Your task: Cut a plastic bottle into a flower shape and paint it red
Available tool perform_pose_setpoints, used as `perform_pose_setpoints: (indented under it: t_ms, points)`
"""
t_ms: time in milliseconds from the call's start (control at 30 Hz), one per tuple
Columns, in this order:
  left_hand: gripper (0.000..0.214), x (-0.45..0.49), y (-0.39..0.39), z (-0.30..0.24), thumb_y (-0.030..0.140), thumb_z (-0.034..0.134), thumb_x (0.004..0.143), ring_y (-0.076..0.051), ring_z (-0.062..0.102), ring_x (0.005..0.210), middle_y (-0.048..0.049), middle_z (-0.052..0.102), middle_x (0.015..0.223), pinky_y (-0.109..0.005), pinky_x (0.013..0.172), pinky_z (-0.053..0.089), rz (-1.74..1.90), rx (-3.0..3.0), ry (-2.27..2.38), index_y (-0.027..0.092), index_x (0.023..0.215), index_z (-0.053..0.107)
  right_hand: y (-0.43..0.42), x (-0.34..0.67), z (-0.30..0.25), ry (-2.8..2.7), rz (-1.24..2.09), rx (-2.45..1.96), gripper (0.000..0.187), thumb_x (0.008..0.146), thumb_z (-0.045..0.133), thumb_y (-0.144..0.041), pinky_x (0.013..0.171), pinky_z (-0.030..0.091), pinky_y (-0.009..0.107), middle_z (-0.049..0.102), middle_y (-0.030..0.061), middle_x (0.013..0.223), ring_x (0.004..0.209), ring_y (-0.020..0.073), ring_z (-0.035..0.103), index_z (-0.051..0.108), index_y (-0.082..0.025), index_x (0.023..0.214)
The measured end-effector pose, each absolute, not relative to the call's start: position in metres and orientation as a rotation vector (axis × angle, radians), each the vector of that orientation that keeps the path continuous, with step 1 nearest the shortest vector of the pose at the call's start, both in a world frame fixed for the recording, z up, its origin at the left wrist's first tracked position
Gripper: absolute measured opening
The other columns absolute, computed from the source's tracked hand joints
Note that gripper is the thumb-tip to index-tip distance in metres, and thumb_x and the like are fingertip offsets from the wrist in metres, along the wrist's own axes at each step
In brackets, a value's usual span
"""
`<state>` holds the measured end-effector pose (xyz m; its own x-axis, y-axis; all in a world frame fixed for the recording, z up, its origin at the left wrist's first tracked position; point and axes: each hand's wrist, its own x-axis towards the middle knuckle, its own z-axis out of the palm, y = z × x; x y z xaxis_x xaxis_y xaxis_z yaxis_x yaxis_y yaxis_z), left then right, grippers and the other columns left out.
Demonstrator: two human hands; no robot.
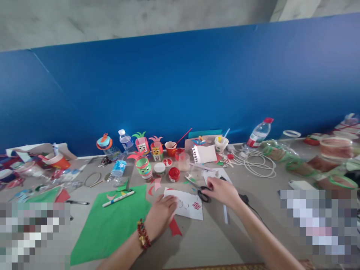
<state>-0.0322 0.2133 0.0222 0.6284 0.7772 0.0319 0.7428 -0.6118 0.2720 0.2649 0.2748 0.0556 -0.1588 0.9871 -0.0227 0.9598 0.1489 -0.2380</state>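
My left hand [161, 212], with a red bead bracelet [143, 234] at the wrist, lies flat with its fingers resting on the left end of a white paper piece [189, 210]. The paper bears curved pen lines and a red knot-like pattern. Beside it, my right hand [222, 192] has its fingers curled at the black handles of the scissors [204, 195], whose blades point away to the left. Under and behind that hand lies a black tool with a cord [244, 198], partly hidden. A translucent stick [225, 214] shows below it. Red scraps [175, 225] lie near my left hand.
A green sheet [109, 225] with a marker [118, 198] spreads at left. Behind stand decorated cups [144, 168], a red paint jar [174, 174], a white-lidded jar [159, 168] and bottles [258, 135]. A coiled white cable [260, 165] lies at right, before a blue partition [174, 90].
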Motion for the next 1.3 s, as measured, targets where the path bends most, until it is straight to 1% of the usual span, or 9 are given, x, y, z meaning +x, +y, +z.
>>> perform_pose_setpoints:
  t_ms: [100, 233, 400, 600, 833, 933, 1067, 1200, 1300]
  points:
    - [0.043, -0.031, 0.212, 0.022, 0.016, 0.057, 0.089, -0.026, 0.051, 0.132, -0.0091, 0.061, 0.138, -0.048, 0.115, 0.034, 0.258, 2.602, 1.245, 0.023, 0.131, 0.056, 0.288, 0.263, 0.056, -2.036, 0.204, -1.896, 0.04, 0.083, 0.061, -0.059, 0.065, 0.044, 0.032, 0.072, 0.0079, 0.099, 0.086, 0.0282, 0.069, 0.061, -0.024, 0.101]
    - [0.041, -0.028, 0.216, 0.025, 0.034, 0.065, 0.087, -0.032, 0.053, 0.127, -0.0124, 0.062, 0.134, -0.057, 0.115, 0.031, 0.327, 2.546, 1.23, 0.022, 0.126, 0.061, 0.312, 0.255, 0.046, -1.764, 0.387, -1.58, 0.059, 0.07, 0.075, -0.051, 0.09, 0.048, 0.045, 0.069, 0.0136, 0.121, 0.112, 0.0371, 0.063, 0.058, -0.023, 0.119]
    - [0.036, -0.028, 0.223, 0.027, 0.036, 0.06, 0.091, -0.031, 0.054, 0.127, -0.014, 0.06, 0.136, -0.052, 0.111, 0.041, 0.611, 2.303, 1.186, 0.021, 0.124, 0.063, 0.333, 0.257, 0.04, -1.669, 0.575, -1.454, 0.042, 0.074, 0.071, -0.05, 0.09, 0.051, 0.046, 0.074, 0.0104, 0.102, 0.101, 0.0324, 0.068, 0.064, -0.023, 0.106]
    - [0.048, -0.017, 0.243, 0.024, 0.035, 0.063, 0.092, -0.029, 0.057, 0.126, -0.0135, 0.058, 0.14, -0.046, 0.102, 0.05, 1.025, 1.613, 1.042, 0.026, 0.138, 0.053, 0.326, 0.249, 0.049, -1.642, 1.038, -1.195, 0.048, 0.087, 0.058, -0.058, 0.082, 0.057, 0.038, 0.076, 0.0101, 0.104, 0.096, 0.026, 0.072, 0.067, -0.02, 0.115]
    - [0.064, 0.0, 0.25, 0.031, 0.036, 0.078, 0.081, -0.033, 0.056, 0.128, -0.0135, 0.057, 0.143, -0.048, 0.105, 0.046, 0.983, 0.989, 0.665, 0.027, 0.139, 0.054, 0.297, 0.205, 0.06, -1.527, 1.495, -0.935, 0.042, 0.084, 0.071, -0.05, 0.088, 0.055, 0.038, 0.075, 0.008, 0.109, 0.099, 0.0252, 0.07, 0.069, -0.02, 0.114]
    - [0.061, 0.001, 0.244, 0.031, 0.031, 0.08, 0.079, -0.032, 0.056, 0.129, -0.0112, 0.058, 0.143, -0.045, 0.105, 0.046, 0.994, 0.922, 0.621, 0.028, 0.136, 0.058, 0.288, 0.185, 0.048, -1.458, 1.448, -0.882, 0.044, 0.088, 0.065, -0.053, 0.086, 0.057, 0.04, 0.075, 0.0089, 0.106, 0.098, 0.0271, 0.071, 0.067, -0.019, 0.115]
    - [0.054, -0.003, 0.243, 0.023, 0.032, 0.074, 0.085, -0.029, 0.064, 0.118, -0.0122, 0.066, 0.133, -0.042, 0.096, 0.051, 1.023, 0.853, 0.645, 0.025, 0.136, 0.057, 0.277, 0.167, 0.019, -1.337, 1.199, -0.943, 0.046, 0.1, 0.04, -0.055, 0.086, 0.056, 0.04, 0.073, 0.0107, 0.107, 0.098, 0.0268, 0.07, 0.066, -0.02, 0.116]
    - [0.051, -0.005, 0.245, 0.017, 0.032, 0.075, 0.084, -0.029, 0.066, 0.114, -0.0124, 0.068, 0.128, -0.04, 0.094, 0.052, 1.072, 0.815, 0.676, 0.022, 0.131, 0.059, 0.267, 0.167, -0.004, -1.399, 1.075, -0.895, 0.052, 0.091, 0.055, -0.062, 0.09, 0.054, 0.04, 0.069, 0.0118, 0.115, 0.105, 0.0291, 0.065, 0.062, -0.021, 0.123]
    - [0.052, -0.004, 0.244, 0.017, 0.029, 0.078, 0.081, -0.028, 0.065, 0.117, -0.0112, 0.069, 0.128, -0.04, 0.099, 0.05, 1.114, 0.802, 0.663, 0.022, 0.129, 0.059, 0.264, 0.171, -0.01, -1.59, 0.879, -0.886, 0.053, 0.087, 0.065, -0.052, 0.086, 0.055, 0.037, 0.066, 0.0121, 0.121, 0.104, 0.0281, 0.065, 0.058, -0.022, 0.13]
